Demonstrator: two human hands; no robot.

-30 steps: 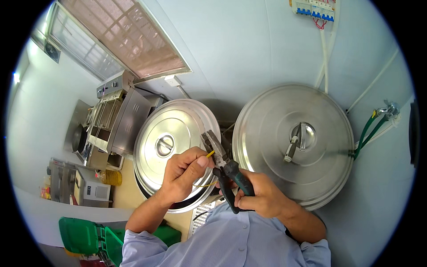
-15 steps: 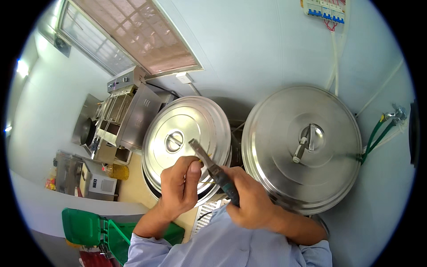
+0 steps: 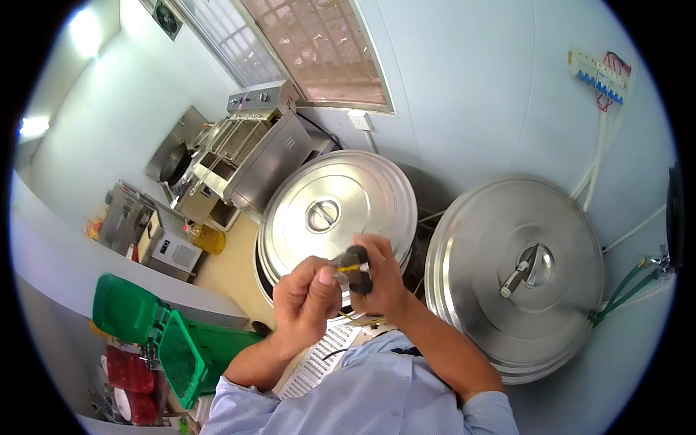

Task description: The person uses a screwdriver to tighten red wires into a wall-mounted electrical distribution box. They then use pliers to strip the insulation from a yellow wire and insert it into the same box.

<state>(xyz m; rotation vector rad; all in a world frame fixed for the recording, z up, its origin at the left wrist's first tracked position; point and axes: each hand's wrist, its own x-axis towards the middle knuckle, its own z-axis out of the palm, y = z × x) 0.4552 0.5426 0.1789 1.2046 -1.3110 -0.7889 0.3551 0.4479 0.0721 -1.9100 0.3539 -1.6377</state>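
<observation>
My left hand (image 3: 308, 301) is closed in a pinch, thumb against forefinger, on a thin yellow wire (image 3: 349, 269). Part of that wire loops down below the hands. My right hand (image 3: 384, 279) is wrapped round pliers (image 3: 358, 272) with dark handles, held right beside the left fingertips. The jaws of the pliers are mostly hidden by the hands and blurred. Both hands are above the near edge of a round steel lid (image 3: 362, 196) on a large pot.
On the right, a second large lidded pot (image 3: 464, 290) has a slim tool (image 3: 516, 279) lying by its lid handle. A steel cooker (image 3: 268, 156) stands at the back left, a green bin (image 3: 210, 355) lower left. Wall breakers (image 3: 598, 76) and green hoses (image 3: 631, 290) are at right.
The view has turned, shifting the pots rightward and the bin lower. The pliers have swung from pointing up and away to lying close against the left fingertips; the right hand has turned upward.
</observation>
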